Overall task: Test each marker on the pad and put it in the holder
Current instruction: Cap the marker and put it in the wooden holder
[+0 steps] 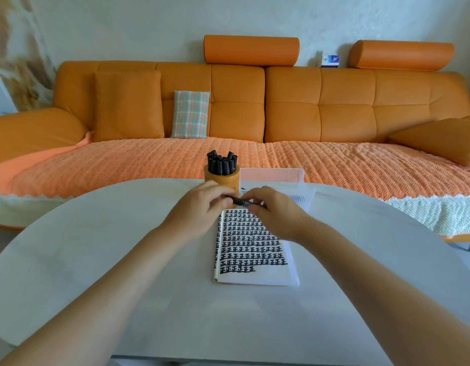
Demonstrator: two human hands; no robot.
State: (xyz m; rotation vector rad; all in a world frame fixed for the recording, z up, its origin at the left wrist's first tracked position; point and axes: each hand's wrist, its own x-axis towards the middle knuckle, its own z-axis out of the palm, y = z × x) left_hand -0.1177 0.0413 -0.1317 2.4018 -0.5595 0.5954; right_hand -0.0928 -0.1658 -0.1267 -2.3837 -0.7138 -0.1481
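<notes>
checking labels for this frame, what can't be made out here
Head view only.
- marker: both ends hidden inside the left hand and right hand, so cap on or off is unclear.
- holder: lower front hidden behind the left hand.
- pad: top edge covered by both hands.
- clear tray: contents too faint to tell.

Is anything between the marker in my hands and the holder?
Nothing visible. The left hand and right hand hold the marker just before the holder; only the markers already packed in it crowd its opening.
</notes>
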